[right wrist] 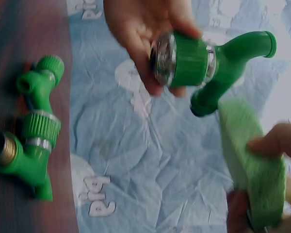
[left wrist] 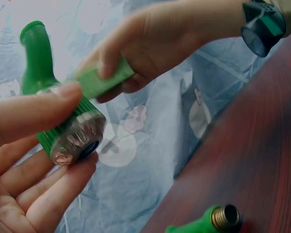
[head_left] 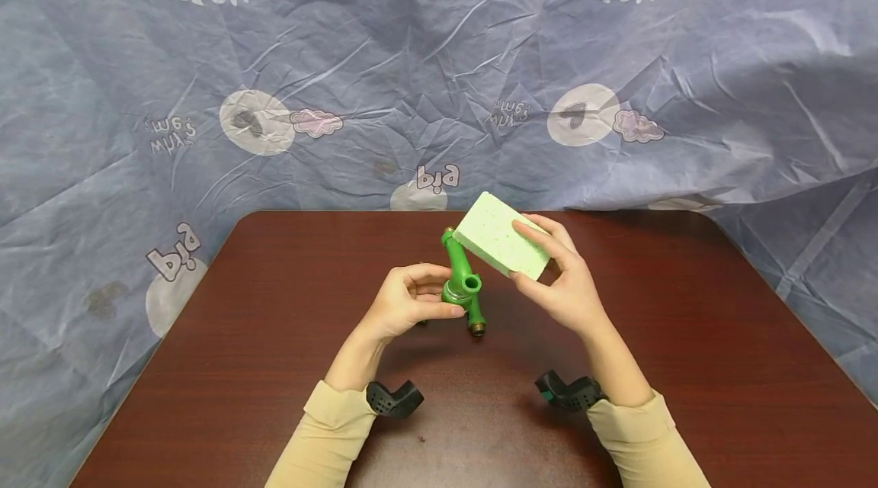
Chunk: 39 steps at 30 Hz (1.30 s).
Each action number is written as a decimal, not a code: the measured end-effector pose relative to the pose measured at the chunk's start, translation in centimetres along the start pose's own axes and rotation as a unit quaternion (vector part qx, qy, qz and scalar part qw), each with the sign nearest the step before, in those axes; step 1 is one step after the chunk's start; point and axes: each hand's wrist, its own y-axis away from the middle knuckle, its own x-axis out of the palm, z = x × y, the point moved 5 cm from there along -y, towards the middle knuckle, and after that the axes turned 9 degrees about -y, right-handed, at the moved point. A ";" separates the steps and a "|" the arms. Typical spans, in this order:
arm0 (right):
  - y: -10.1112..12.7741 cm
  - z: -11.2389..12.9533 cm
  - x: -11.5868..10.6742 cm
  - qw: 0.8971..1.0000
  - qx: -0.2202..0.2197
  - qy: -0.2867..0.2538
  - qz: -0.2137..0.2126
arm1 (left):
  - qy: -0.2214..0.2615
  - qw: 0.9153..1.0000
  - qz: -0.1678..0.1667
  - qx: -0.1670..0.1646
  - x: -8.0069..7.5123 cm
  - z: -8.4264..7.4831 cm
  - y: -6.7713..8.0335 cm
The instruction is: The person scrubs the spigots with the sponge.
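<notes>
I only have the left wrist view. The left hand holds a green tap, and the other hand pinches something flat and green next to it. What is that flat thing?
Observer: A pale green sponge, a thick rectangular block. The right hand grips one end of it.
Operator: I see a brass end at the bottom edge. What is it?
Observer: The threaded end of a second green tap. The right wrist view shows all of it lying on the table.
Operator: Where are the hands over the table?
Observer: Above its middle. The left hand holds the tap with its spout pointing up, next to the sponge.
</notes>
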 end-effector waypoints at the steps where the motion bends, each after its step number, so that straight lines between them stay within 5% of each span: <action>1: -0.1 0.1 -0.3 1.000 0.007 0.011 -0.023 | 0.001 1.000 0.002 0.000 0.1 -0.1 0.0; 6: -0.1 -0.6 -1.6 0.996 0.025 -0.048 -0.070 | -0.002 1.000 -0.005 -0.004 0.0 -0.3 0.1; 13: 0.3 -0.9 0.0 0.987 -0.042 -0.135 0.079 | -0.011 1.000 0.000 -0.011 -0.1 -0.3 0.0; 16: 0.3 -1.0 0.6 0.984 -0.038 -0.140 0.100 | -0.015 1.000 0.009 -0.007 0.0 -0.3 0.1; 23: 0.0 -2.1 -1.2 0.993 0.013 -0.117 -0.020 | -0.037 0.998 0.022 0.034 -0.4 -1.0 0.2; 29: -0.1 -2.9 -2.6 0.994 0.057 -0.071 -0.066 | -0.077 0.995 -0.020 0.064 -2.8 -1.9 0.6; 39: 0.1 -5.4 -4.0 0.984 0.119 -0.039 -0.125 | -0.112 0.987 -0.116 -0.024 -8.7 -0.8 2.1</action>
